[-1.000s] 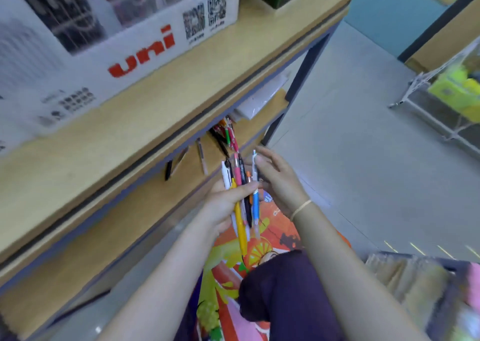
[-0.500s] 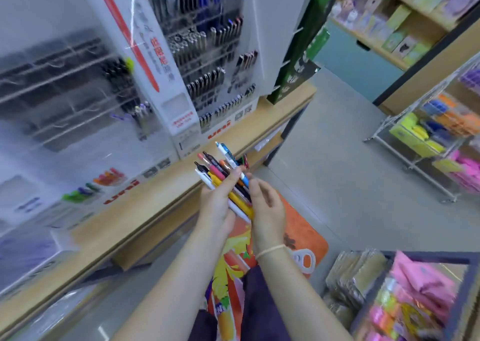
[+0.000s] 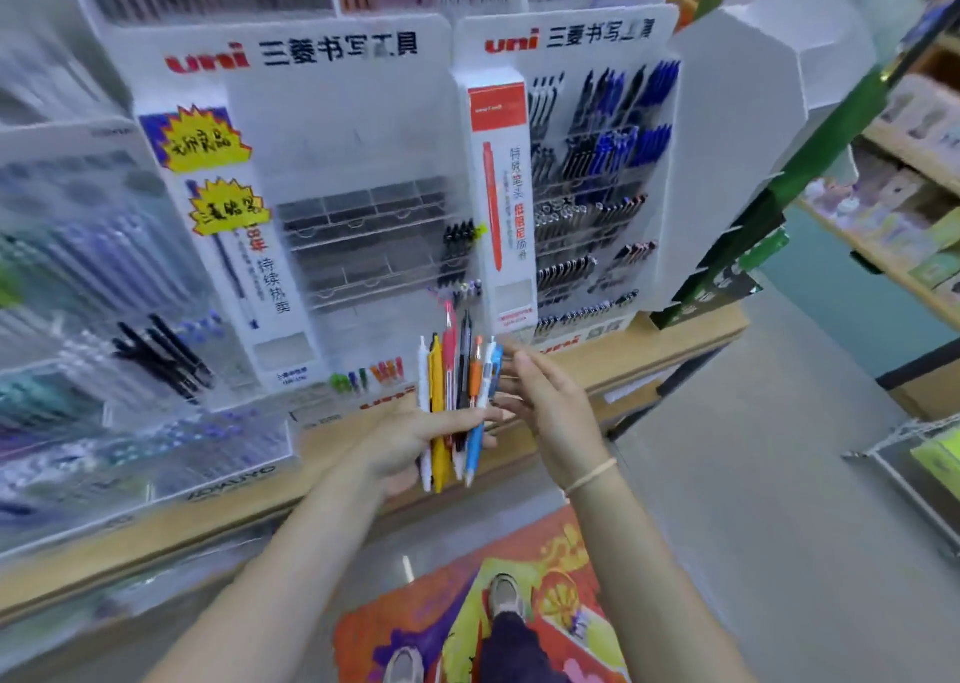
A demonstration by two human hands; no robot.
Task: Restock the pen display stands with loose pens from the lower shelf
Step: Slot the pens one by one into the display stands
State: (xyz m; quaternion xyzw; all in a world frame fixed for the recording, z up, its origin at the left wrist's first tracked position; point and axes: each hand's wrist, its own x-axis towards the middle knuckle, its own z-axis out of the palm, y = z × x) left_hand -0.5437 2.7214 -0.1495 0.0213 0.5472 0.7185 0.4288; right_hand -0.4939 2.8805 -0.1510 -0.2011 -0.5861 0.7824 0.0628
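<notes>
Camera view has swung up to face the display stands point(image 3: 374, 245). Left hand point(image 3: 415, 443) grips the pens point(image 3: 457, 396) fanned upright; right hand point(image 3: 545, 412) hovers beside them, fingers relaxed, holding nothing. Best: pinch one pen, match its slot.

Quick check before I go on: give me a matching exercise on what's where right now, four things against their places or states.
Things:
1. bunch of pens
2. right hand
3. floor mat
4. middle display stand

Places or states:
A. fingers straight, holding nothing
B. on the floor under the feet
C. upper trays mostly bare
D. gripped upright in the left hand

Pairs: 1-D, 2-A, 3-B, 4-C
</notes>
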